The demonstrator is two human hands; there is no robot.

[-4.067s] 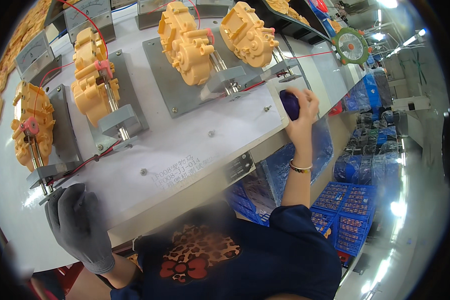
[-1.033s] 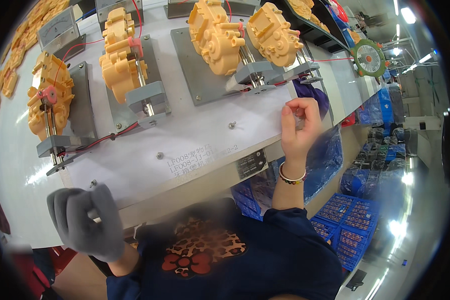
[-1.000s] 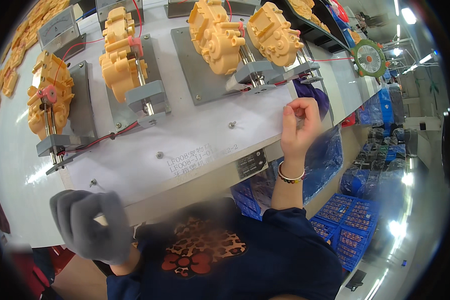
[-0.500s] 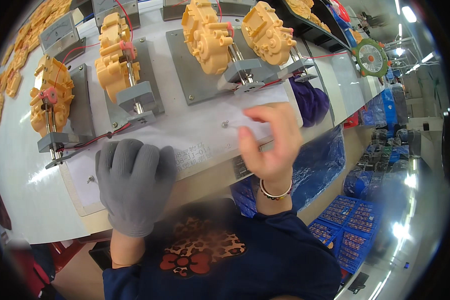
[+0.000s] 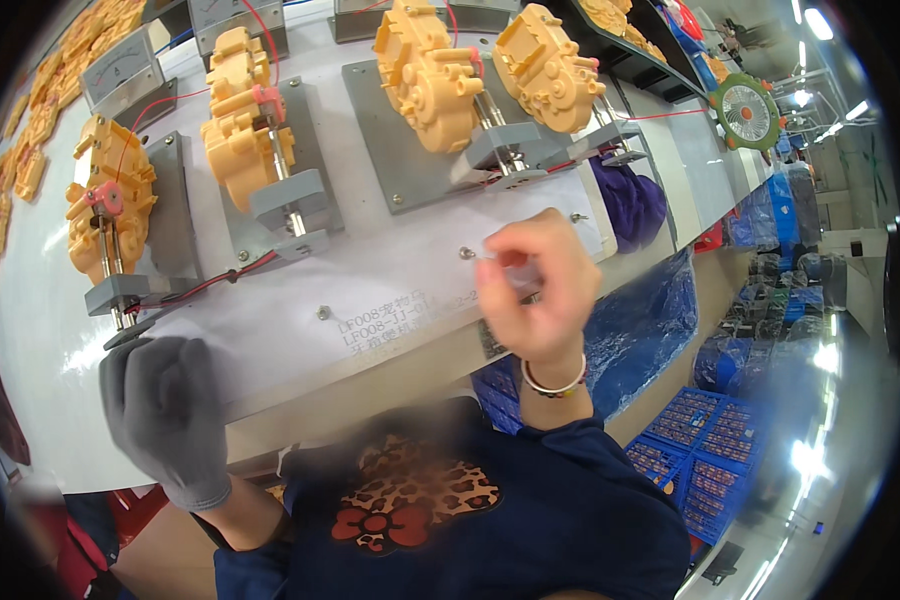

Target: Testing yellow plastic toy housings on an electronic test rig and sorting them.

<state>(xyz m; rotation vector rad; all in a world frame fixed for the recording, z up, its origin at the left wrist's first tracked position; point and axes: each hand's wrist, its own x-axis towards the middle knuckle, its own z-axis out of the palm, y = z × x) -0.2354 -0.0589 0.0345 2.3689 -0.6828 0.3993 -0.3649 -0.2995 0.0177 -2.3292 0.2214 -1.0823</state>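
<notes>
My left hand [image 5: 165, 420] wears a grey glove and is blurred. Its fingers are curled at the table's front edge, just below the foot of the leftmost clamp fixture [image 5: 135, 292]; anything inside them is hidden. My bare right hand [image 5: 548, 285], with a bracelet, hovers over the white sheet [image 5: 400, 270]. Its fingers bend toward the thumb with a small gap, and nothing shows between them. Beside its fingertips a small metal screw [image 5: 466, 254] stands in the sheet. Yellow plastic gear housings [image 5: 110, 195] sit in several fixtures, with metal rods and pink parts against them.
Analog panel meters [image 5: 122, 75] stand behind the fixtures, joined by red wires. Many yellow parts [image 5: 45, 110] lie at the far left. Purple cloth [image 5: 630, 205] and a green fan [image 5: 745, 112] are to the right. Blue crates [image 5: 685, 420] with small parts stand beyond the table.
My left hand has moved left and toward me, uncovering part of the sheet and a screw. My right hand stays near the same spot, its thumb and forefinger closer together.
</notes>
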